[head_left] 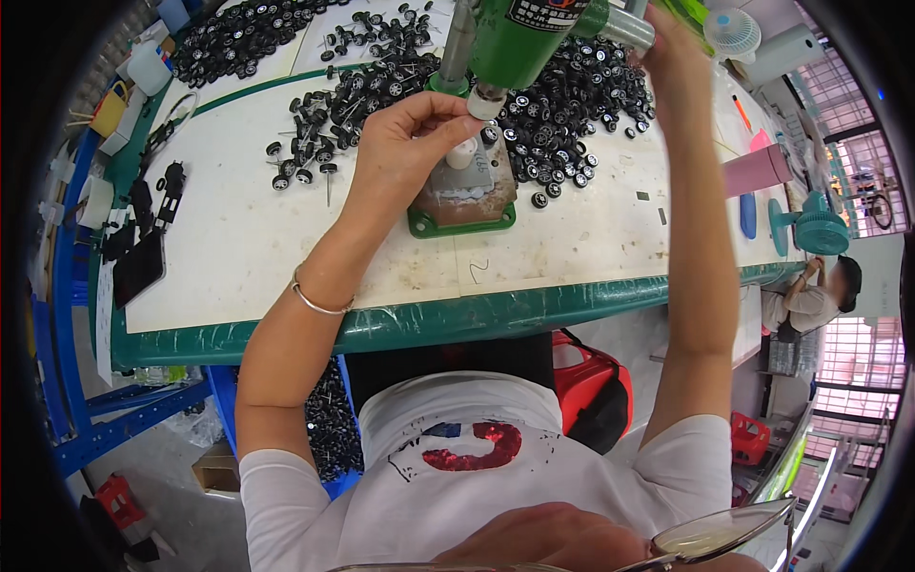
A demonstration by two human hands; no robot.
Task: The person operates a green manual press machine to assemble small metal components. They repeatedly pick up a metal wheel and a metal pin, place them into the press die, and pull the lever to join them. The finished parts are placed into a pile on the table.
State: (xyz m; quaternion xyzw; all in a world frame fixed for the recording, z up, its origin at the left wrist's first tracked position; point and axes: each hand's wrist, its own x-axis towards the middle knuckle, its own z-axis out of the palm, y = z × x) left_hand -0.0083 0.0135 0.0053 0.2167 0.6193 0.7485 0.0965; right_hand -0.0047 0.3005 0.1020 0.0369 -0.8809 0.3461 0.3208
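Note:
A green bench press (519, 43) stands at the far middle of the table, its white-tipped ram (485, 103) pointing down. My left hand (410, 138) is beside that tip, thumb and fingers pinched together; whatever lies between them is too small to make out. Just below the fingertips, a white round fixture (462, 154) sits on the metal base plate (477, 195). A small black wheel (490, 134) shows right of the fingertips. My right hand (670, 48) is raised at the end of the press's metal shaft (624, 29), its fingers mostly hidden.
Many black toy wheels (548, 133) lie heaped behind and right of the press. Loose wheels with axles (310, 143) are at its left. A pink cup (758, 172) and teal fan (820, 227) stand right. A blue bin (334, 439) of parts is below the table edge.

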